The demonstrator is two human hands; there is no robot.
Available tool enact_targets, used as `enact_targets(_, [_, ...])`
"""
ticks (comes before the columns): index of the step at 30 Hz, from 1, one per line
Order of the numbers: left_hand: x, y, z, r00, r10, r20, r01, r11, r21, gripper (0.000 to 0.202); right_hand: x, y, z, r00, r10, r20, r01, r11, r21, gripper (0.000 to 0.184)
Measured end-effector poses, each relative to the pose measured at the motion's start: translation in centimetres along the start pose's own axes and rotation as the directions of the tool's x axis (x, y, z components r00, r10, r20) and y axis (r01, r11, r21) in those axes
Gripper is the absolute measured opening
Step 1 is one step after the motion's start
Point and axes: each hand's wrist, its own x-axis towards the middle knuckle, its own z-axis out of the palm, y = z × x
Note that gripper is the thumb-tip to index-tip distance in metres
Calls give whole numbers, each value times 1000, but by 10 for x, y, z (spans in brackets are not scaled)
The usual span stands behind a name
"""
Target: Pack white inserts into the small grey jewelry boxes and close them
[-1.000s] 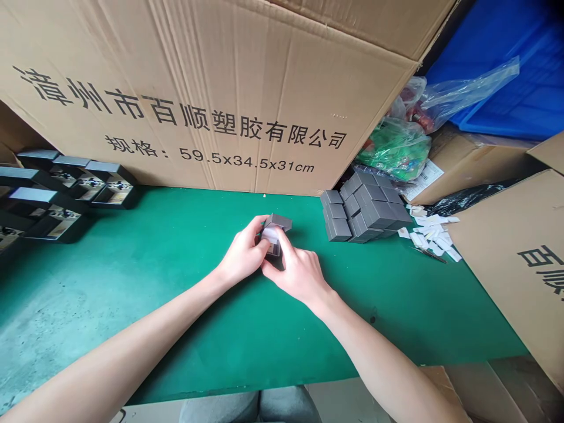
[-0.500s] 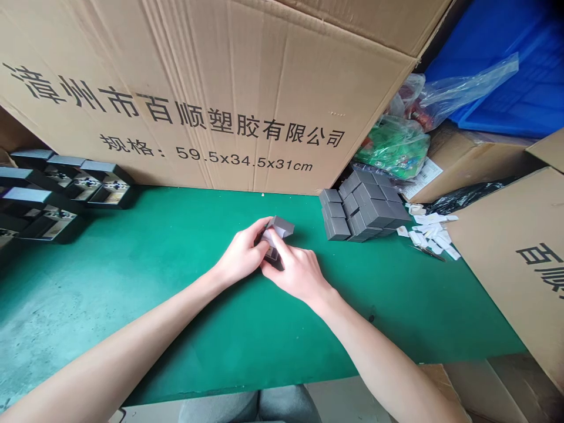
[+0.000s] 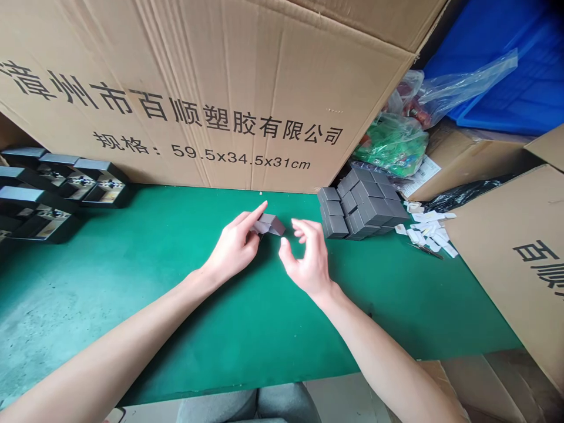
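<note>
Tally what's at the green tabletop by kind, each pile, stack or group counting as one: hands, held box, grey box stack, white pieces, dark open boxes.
Hands: 2 (left hand, right hand)
Held box: 1
Grey box stack: 1
White piece pile: 1
Dark open box group: 1
Total: 6

The small box (image 3: 277, 225) is grey, its inside perhaps pale lilac; tabletop (image 3: 247, 335) green; carton (image 3: 282, 70) brown, printed black.

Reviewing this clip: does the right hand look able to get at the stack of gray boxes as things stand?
Probably yes: the right hand looks empty and partly open, the stack of gray boxes sits close by on its right, and nothing visible blocks the way.
</note>
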Motion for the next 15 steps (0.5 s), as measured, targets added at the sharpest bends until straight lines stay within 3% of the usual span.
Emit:
enact_targets(7, [-6, 0, 7, 983, 183, 3, -182, 979, 92, 53, 0, 2, 3, 966, 71, 249, -76, 997, 10, 54])
enact_targets(15, [-11, 1, 8, 962, 260, 81, -271, 944, 190, 57, -5, 3, 5, 941, 187, 282, -185, 982, -34, 48])
